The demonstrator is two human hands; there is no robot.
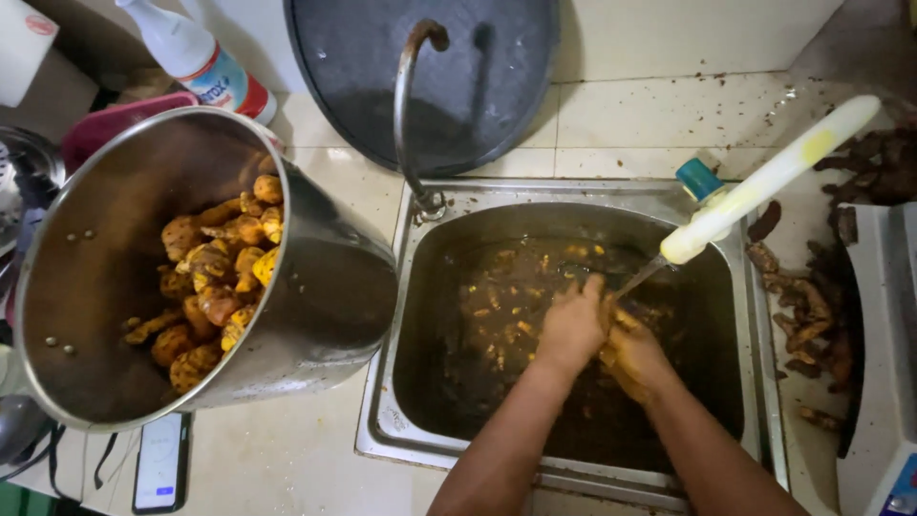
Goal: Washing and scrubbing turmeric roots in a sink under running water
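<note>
Over the steel sink point(435, 449) at the near middle, two hands meet under a thin stream of water. One left hand point(573, 325) lies curled with its fingers folded over, pressed against the right hand point(632, 355), which is stained yellow; both appear closed around something small, but what it is cannot be told. One white tap spout point(764, 182) slants with its long axis from far right down to near left, its mouth pointing at the hands. Many yellow root pieces point(501, 311) float in the dark water left of the hands. One big steel pot point(86, 287), tilted on the left, holds a heap of peeled roots point(215, 282). One phone point(160, 463) lies near left, one plastic bottle point(196, 53) far left. Dark unpeeled roots point(812, 315) lie along the right counter.
</note>
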